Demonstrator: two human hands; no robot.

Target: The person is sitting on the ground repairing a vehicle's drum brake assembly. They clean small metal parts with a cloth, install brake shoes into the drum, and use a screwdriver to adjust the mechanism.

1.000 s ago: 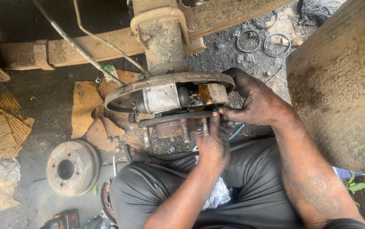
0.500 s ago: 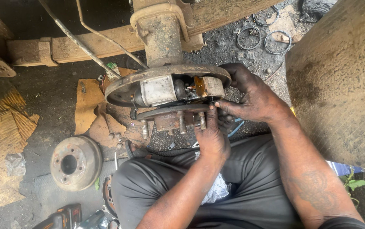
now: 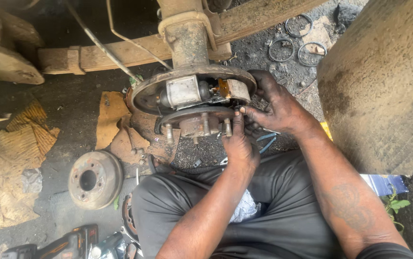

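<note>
A rusty brake assembly (image 3: 192, 96) sits on the end of an axle, with a backing plate, a silver wheel cylinder (image 3: 183, 90), a brake shoe (image 3: 237, 88) and a hub with wheel studs (image 3: 200, 125). My left hand (image 3: 239, 144) reaches up from below, its fingertips pressed at the right edge of the hub under the shoe. My right hand (image 3: 276, 108) wraps around the right side of the backing plate, fingers pinching by the shoe's lower end. Both hands are greasy. What the fingertips grip is too small to tell.
A removed brake drum (image 3: 95, 180) lies on the ground at left beside torn cardboard (image 3: 110, 120). A big tyre (image 3: 384, 81) fills the right. Wire rings (image 3: 297, 26) lie at the top. A power tool (image 3: 67, 244) rests bottom left. Blue-handled pliers (image 3: 268, 140) lie under my hands.
The view has shifted slightly. My left hand has moved up a little to the hub's right edge, and my right hand has stayed on the backing plate's right side.
</note>
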